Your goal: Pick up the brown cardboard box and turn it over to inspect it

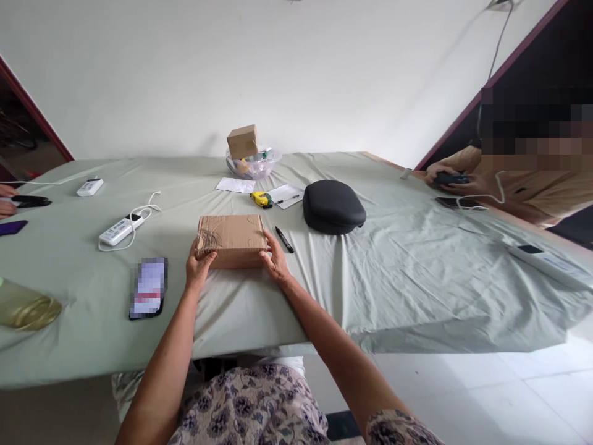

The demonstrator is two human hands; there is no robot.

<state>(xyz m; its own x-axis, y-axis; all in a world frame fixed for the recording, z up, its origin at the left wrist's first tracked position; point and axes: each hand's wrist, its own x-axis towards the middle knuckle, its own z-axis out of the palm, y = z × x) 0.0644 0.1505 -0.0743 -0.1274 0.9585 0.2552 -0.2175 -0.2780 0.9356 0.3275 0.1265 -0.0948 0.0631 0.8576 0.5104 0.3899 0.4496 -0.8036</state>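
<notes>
Both hands grip a box (231, 238) lying flat on a cloth-covered table (417, 272).

The left hand (199, 269) clasps the box's near left corner, thumb on top. The right hand (277, 262) closes on the near right corner, so the box sits between both palms. A marker (284, 239) lies just right of the right hand, with a black case (333, 207) beyond. A phone (148, 287) lies left of the left hand, with a power strip (118, 230) farther off.

Head view, down across table (398, 259)
</notes>
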